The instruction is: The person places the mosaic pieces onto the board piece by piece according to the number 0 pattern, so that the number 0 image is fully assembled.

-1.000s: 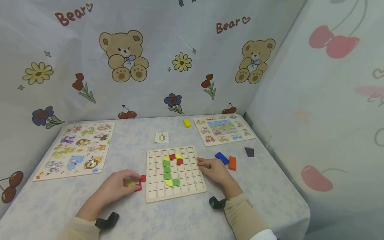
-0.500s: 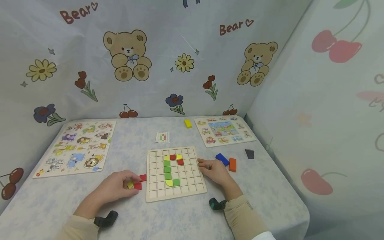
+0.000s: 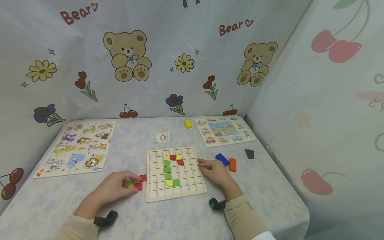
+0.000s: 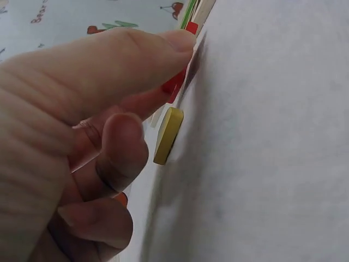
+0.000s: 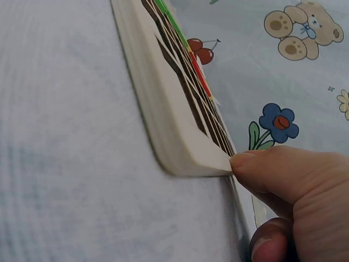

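Observation:
A wooden grid board (image 3: pixel 156 196) lies flat, with green, red and yellow tiles forming a partial outline. By its left edge is my left hand (image 3: pixel 115 186), thumb and forefinger pinching a red tile (image 4: pixel 174 86). Another red tile (image 3: pixel 143 178) sits against the board, and a yellow tile (image 4: pixel 169 135) stands clear of the fingertips in the left wrist view. On the opposite side, my right hand (image 3: pixel 214 170) touches the board's right edge. The right wrist view shows the thumb (image 5: pixel 245 162) against the board's corner; its other fingertips are partly hidden.
Behind the board lies a small pattern card (image 3: pixel 162 137). An animal puzzle (image 3: pixel 78 146) is far left, a vehicle puzzle (image 3: pixel 223 130) back right. Around them are a yellow block (image 3: pixel 187 124), blue block (image 3: pixel 222 159), orange block (image 3: pixel 232 164) and dark block (image 3: pixel 249 153).
The view has shifted slightly. My left thumb has drawn back a little from the front red tile since the first frame. The right hand and the board's tiles stay put.

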Demonstrator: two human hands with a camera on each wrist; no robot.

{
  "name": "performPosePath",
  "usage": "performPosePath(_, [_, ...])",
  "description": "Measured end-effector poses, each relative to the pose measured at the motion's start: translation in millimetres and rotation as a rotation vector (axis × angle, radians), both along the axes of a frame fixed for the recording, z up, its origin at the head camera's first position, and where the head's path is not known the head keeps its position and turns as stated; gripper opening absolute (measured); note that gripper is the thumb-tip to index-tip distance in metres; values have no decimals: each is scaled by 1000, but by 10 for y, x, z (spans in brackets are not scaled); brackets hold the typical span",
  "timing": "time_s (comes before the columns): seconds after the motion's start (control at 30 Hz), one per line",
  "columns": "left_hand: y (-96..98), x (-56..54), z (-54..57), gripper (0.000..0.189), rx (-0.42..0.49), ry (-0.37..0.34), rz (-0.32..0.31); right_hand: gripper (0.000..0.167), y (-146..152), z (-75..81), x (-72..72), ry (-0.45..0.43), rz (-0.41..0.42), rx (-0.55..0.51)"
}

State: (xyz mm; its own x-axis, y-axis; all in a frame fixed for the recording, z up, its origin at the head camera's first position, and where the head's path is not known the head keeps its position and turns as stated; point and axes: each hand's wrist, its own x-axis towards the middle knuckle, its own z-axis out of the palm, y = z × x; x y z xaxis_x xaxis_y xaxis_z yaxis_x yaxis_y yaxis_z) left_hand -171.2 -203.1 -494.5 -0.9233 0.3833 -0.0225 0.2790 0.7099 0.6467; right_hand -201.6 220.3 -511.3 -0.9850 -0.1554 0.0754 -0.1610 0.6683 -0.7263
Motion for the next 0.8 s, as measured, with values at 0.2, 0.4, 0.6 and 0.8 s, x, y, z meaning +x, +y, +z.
performPosePath(0.2, [50, 1, 4, 31, 53, -1, 21, 20, -4, 9, 0, -7, -7, 7])
performPosePath(0.4, [121, -5, 23, 30, 37, 3, 70, 21, -13, 16, 2, 4, 19, 14])
performPosePath(0.6, [217, -57, 101, 29, 26, 1, 69, 21, -2, 2, -3, 13, 27, 18])
performPosePath(0.8, [447, -163, 260, 28, 54, 22, 42, 21, 14, -5, -20, 4, 26, 21])
